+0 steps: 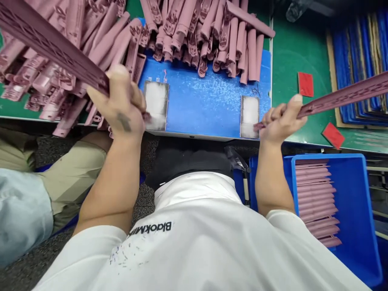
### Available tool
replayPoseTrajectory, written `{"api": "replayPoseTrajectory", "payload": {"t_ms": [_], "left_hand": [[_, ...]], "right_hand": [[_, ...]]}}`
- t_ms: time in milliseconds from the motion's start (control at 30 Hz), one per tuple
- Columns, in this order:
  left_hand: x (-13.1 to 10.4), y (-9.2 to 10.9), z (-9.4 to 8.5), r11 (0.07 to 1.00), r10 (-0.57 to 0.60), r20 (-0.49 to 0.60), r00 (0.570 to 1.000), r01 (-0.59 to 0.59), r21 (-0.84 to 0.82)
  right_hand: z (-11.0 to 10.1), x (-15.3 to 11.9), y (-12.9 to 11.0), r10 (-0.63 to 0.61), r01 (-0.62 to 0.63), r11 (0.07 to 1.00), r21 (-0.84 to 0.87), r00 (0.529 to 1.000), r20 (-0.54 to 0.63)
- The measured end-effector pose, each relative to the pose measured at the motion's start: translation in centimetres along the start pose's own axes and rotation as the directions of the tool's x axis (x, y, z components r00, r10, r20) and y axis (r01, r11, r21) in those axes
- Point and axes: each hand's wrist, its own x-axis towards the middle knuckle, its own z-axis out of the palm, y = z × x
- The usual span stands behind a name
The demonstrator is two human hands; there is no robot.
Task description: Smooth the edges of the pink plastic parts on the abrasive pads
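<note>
My left hand [123,105] is closed round a long pink plastic part [57,44], which slants up to the upper left. A second long pink plastic part [342,95] is gripped in my right hand [280,121] and points out to the right. Both parts have a ribbed, openwork side. The lower end of each part shows below the fist, over the front of the blue board [203,107]. Near my left hand lies a whitish pad [157,101] with dark edges; a smaller whitish pad [250,111] is beside my right hand.
Heaps of similar pink parts [188,28] cover the back and left of the green table [291,48]. Two red squares [305,84] lie at right, near stacked blue sheets [357,60]. A blue bin [354,194] below holds rows of pink parts. Another person's leg [75,173] is at left.
</note>
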Motion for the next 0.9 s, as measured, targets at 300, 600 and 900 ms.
{"api": "replayPoseTrajectory", "payload": {"t_ms": [300,600,900], "left_hand": [[-0.4,-0.1,-0.5,0.995,-0.077,0.043,0.996,0.075,0.061],[0.9,-0.1,0.2,0.996,-0.037,0.038,0.999,0.034,0.082],[-6.9,5.1,-6.9,0.687,-0.724,0.159,0.672,0.680,0.256]], "right_hand": [[-0.2,-0.2,-0.3,-0.025,0.024,0.998,0.059,0.999,0.027],[0.2,0.2,-0.9,0.028,-0.043,0.991,0.124,0.992,0.120],[-7.5,-5.4,-3.6,0.535,-0.516,0.843,-0.151,0.776,0.335]]}}
